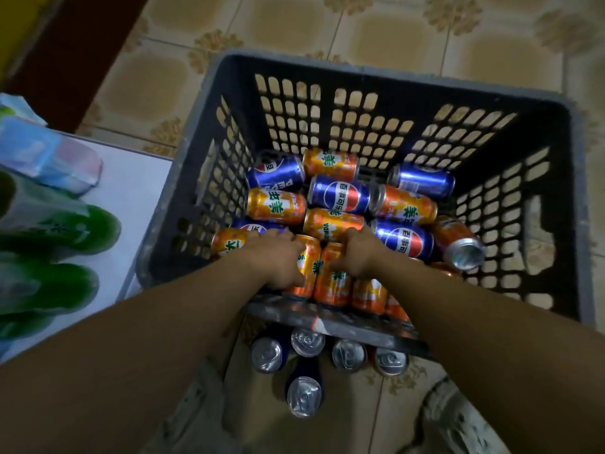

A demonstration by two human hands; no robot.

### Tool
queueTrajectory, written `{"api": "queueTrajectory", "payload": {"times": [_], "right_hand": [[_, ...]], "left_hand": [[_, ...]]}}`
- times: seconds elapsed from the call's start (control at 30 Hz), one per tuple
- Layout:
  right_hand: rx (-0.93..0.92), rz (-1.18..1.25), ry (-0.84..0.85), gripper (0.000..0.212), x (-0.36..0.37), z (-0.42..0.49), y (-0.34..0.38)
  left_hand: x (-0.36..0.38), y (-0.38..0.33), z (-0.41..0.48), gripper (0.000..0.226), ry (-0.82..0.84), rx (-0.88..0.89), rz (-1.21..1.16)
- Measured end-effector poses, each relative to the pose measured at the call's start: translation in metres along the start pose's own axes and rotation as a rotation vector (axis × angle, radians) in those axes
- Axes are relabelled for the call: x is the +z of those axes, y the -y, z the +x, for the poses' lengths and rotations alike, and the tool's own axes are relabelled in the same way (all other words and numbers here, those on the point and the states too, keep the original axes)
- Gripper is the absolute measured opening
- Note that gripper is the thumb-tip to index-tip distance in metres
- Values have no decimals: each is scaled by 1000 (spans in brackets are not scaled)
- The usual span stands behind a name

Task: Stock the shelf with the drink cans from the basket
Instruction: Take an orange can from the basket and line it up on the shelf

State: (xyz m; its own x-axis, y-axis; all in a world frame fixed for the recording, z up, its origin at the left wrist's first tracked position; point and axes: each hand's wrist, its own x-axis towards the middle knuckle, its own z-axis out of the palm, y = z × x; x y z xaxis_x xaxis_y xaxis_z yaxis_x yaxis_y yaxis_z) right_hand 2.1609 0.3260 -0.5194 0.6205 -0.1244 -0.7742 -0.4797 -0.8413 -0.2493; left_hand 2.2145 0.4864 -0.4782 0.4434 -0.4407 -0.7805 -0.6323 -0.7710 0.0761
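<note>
Cans (340, 194) lie heaped in the basket (386, 73); five stand on the floor near it. Left hand (278, 257) and right hand (357, 253) each wrap an orange can. Pulling either could roll the loose pile or slip.

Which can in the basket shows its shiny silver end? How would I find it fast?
Look at the dark basket on the tiled floor and go to its right side, near the handle cut-out. There an orange can lies tilted with its silver end facing up toward you. The nearby cans lie sideways showing only their labels.
</note>
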Motion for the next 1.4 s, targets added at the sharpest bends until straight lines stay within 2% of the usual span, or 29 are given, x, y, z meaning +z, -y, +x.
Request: {"api": "queueTrajectory", "payload": {"times": [0.1, 0.17, 0.4, 0.47, 0.5, 0.63, 0.7, 0.77, 0.83, 0.9, 0.97, 1.03, 1.2, 1.3, 1.4], "right_hand": [[20, 43, 4, 81, -4, -3, 4], [23, 18, -26, 77, -6, -9, 5], [-68, 178, -77, 42, -5, -43, 1], [-100, 246, -143, 27, -10, -56, 1], [-115, 305, -191, 26, -14, -63, 1], [-162, 615, -314, 42, -44, -110, 13], [-205, 717, -351, 61, -65, -143, 24], [-248, 809, -383, 80, -89, -179, 39], [-265, 848, -421, 87, -112, -216, 57], [-296, 869, -461, 80, -133, -256, 77], [-363, 901, -491, 57, -152, -300, 99], [-418, 890, -518, 46, -167, -349, 122], [-598, 708, -633, 59, -189, -481, 187], [-782, 600, -525, 54, -182, -558, 222], [-898, 518, -453, 52, -160, -619, 251]], "left_hand": [[1, -4, -2, 73, 5, 15, -44], [1, -4, -5, 73, -2, 33, -85], [-4, -4, -17, 74, -6, -3, -245], [-6, -7, -20, 79, -1, -15, -352], [-7, -8, -24, 82, -5, -15, -426], [-23, -15, -62, 85, -70, 10, -723], [-38, -19, -92, 80, -115, 50, -887], [-52, -22, -126, 80, -184, 97, -1042], [-70, -25, -166, 76, -270, 137, -1126], [-88, -29, -213, 70, -367, 185, -1167], [-106, -31, -262, 74, -477, 216, -1167], [-120, -31, -314, 70, -589, 240, -1186], [-139, -34, -453, 65, -875, 246, -1221], [-128, -29, -532, 62, -1027, 162, -1242], [-97, -23, -603, 55, -1106, 118, -1234]]}}
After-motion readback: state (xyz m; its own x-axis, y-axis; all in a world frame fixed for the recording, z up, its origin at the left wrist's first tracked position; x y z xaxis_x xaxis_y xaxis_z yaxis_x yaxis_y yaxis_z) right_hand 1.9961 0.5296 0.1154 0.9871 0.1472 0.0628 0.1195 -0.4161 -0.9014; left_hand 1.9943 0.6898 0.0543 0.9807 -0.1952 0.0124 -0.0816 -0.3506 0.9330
